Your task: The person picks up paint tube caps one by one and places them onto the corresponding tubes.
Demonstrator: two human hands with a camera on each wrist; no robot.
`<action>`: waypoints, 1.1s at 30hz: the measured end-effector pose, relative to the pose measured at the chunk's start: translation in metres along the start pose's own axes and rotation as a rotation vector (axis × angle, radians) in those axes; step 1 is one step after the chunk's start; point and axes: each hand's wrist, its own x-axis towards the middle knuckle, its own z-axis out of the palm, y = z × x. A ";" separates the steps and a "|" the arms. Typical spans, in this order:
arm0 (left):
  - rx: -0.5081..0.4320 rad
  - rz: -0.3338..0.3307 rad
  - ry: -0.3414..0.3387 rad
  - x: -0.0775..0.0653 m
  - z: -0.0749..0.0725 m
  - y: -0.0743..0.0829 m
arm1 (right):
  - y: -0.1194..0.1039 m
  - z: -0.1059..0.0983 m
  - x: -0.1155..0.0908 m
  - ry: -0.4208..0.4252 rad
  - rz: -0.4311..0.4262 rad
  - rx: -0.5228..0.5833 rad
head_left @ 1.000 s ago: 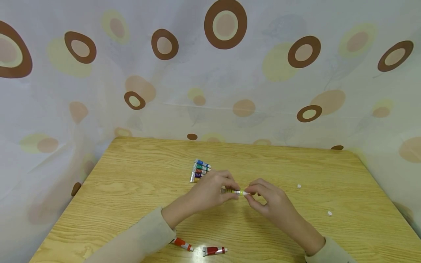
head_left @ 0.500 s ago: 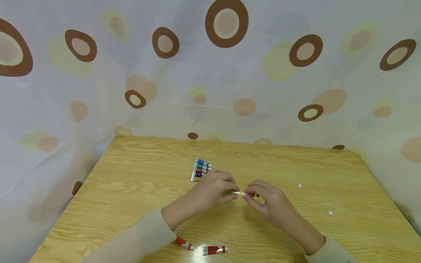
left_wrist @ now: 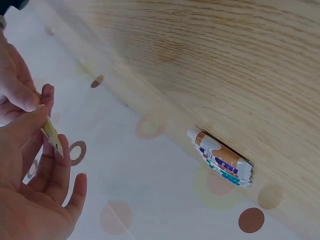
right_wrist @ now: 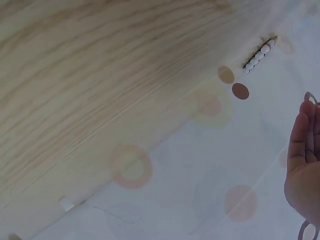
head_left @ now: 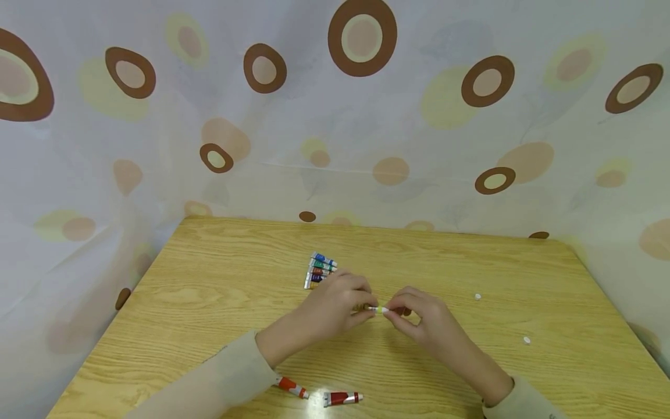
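Observation:
Near the middle of the table, in the head view, my left hand (head_left: 337, 302) holds a small yellow paint tube (left_wrist: 51, 136) between thumb and fingers. My right hand (head_left: 431, 320) pinches the white cap end (head_left: 385, 310) of that tube with thumb and forefinger. In the left wrist view both hands meet on the tube at the left side. Only part of the right hand (right_wrist: 302, 170) shows at the right edge of the right wrist view, and the tube is out of sight there. My fingers hide much of the tube's body.
Beyond the left hand lies a row of several paint tubes (head_left: 323, 265), partly hidden by it. An orange-red tube (head_left: 291, 387) and a dark red tube (head_left: 342, 398) lie near the front. Two small white caps (head_left: 478, 297) (head_left: 527, 340) rest on the wooden table (head_left: 220, 279) at right.
Both hands stay at the tube. The right fingertips and the tube have shifted slightly left, and less of the tube shows past the left fingers.

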 end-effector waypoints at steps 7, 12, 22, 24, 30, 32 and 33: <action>-0.045 -0.127 -0.060 -0.009 -0.002 -0.008 | 0.005 -0.005 -0.007 -0.004 0.050 -0.059; -0.091 -0.198 -0.104 -0.016 -0.003 -0.017 | 0.012 -0.012 -0.013 0.010 0.069 -0.097; -0.091 -0.281 -0.153 -0.028 0.000 -0.038 | 0.029 -0.034 -0.027 0.047 0.117 -0.166; -0.090 -0.289 -0.155 -0.030 0.002 -0.041 | 0.034 -0.039 -0.029 0.046 0.129 -0.186; -0.087 -0.324 -0.150 -0.035 0.006 -0.051 | 0.050 -0.055 -0.039 0.033 0.194 -0.248; -0.093 -0.345 -0.154 -0.036 0.007 -0.054 | 0.054 -0.060 -0.043 0.027 0.224 -0.258; -0.099 -0.357 -0.158 -0.037 0.008 -0.055 | 0.057 -0.063 -0.044 0.027 0.232 -0.263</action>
